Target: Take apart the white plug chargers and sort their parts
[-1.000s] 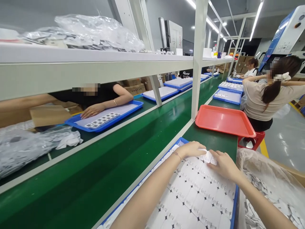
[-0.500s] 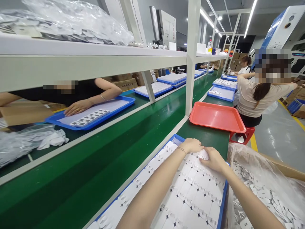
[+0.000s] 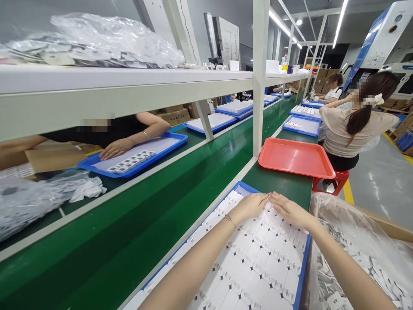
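Observation:
A blue tray (image 3: 304, 269) lies before me, covered with rows of flat white plastic pieces (image 3: 258, 258) bearing small clear clips and dark star-shaped gaps at their corners. At its far end my left hand (image 3: 253, 205) rests over the pieces, fingers bent and pressed together; what lies under them is hidden. Right beside it, my right hand (image 3: 288, 210) reaches across from the other side with fingers stretched out over the pieces. The fingertips of both hands nearly meet above a white piece.
Beyond my tray sits a red tray (image 3: 297, 158). A plastic-lined box of white parts (image 3: 355, 271) stands at right. A green conveyor (image 3: 129, 241) runs along the left under a shelf (image 3: 129, 92) on a white post (image 3: 259, 86). Co-workers sit opposite and farther along.
My right hand has gone from pinching a white piece to stretched fingers over the pieces. My left hand has shifted slightly. The view has turned a little.

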